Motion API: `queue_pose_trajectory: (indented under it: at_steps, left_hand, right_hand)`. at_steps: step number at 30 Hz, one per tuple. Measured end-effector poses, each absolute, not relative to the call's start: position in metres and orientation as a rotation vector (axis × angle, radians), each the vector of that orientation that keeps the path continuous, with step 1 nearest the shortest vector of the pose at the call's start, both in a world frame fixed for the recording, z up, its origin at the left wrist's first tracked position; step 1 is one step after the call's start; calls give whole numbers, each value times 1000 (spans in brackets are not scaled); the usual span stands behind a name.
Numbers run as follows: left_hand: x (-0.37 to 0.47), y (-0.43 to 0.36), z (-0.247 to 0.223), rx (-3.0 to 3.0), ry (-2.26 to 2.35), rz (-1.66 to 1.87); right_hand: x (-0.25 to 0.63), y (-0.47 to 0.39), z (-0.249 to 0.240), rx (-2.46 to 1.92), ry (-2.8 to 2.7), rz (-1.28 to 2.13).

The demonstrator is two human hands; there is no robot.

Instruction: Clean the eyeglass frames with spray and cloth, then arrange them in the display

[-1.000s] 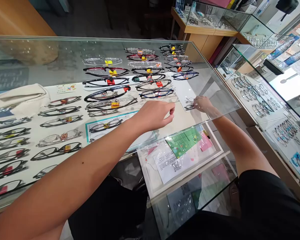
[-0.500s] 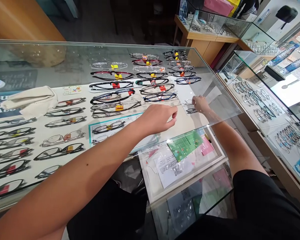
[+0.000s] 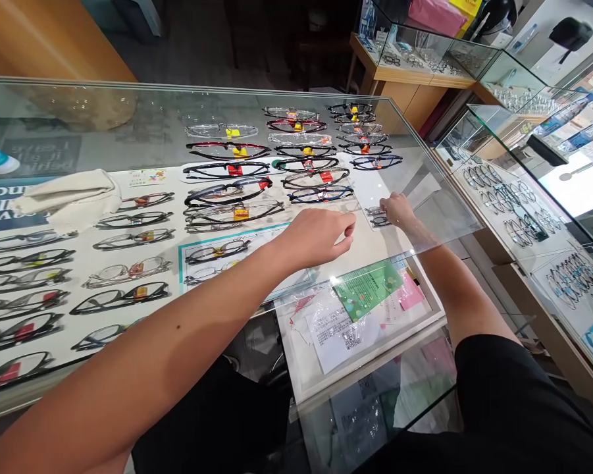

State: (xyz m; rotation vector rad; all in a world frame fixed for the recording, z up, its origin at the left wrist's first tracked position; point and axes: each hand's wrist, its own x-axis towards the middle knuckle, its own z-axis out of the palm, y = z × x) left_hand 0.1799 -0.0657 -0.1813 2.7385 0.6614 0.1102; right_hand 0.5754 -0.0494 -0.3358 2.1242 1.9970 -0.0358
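Observation:
My right hand point(image 3: 397, 210) reaches under the glass top, into the display case at its right end. Its fingers are closed on one end of a pair of thin-framed eyeglasses point(image 3: 374, 210), lying on a white card point(image 3: 364, 187). Just below lies a second pair of eyeglasses point(image 3: 380, 221). Over the glass top point(image 3: 370, 253), my left hand point(image 3: 318, 236) is loosely curled, thumb under the bent fingers, with nothing seen in it. Whether it touches the glass I cannot tell. Left of it lie rows of eyeglasses point(image 3: 227, 194) with coloured tags, under the glass.
A beige cloth point(image 3: 74, 197) lies at the left. Below the case's right end is a white tray point(image 3: 301, 388) with a green leaflet point(image 3: 368, 289) and papers. More glass cases point(image 3: 518, 197) of eyeglasses stand to the right. A wooden counter point(image 3: 405, 89) stands behind.
The thin-framed eyeglasses at my right fingers have moved slightly towards me, closer to the pair below. My left hand keeps its curled pose. The whole view has shifted a little.

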Motion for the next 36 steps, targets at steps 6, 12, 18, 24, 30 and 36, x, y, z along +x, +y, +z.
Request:
queue_pose_trajectory:
  at_steps: [6, 12, 18, 24, 30, 36]
  left_hand:
    - [180, -66, -182, 2745, 661, 117]
    - [179, -66, -182, 2746, 640, 139]
    - [179, -66, -180, 2737, 649, 144]
    - [180, -66, -181, 2728, 653, 140]
    - [179, -65, -182, 2724, 651, 152]
    - [180, -64, -184, 2716, 649, 160]
  right_hand:
    - [573, -53, -331, 2080, 1977, -14]
    - [565, -54, -324, 2062, 1957, -2]
    - [563, -66, -311, 2047, 1943, -40]
    - [565, -74, -301, 2014, 1892, -117]
    - [572, -77, -300, 1993, 1827, -118]
    - [572, -79, -306, 1956, 1842, -87]
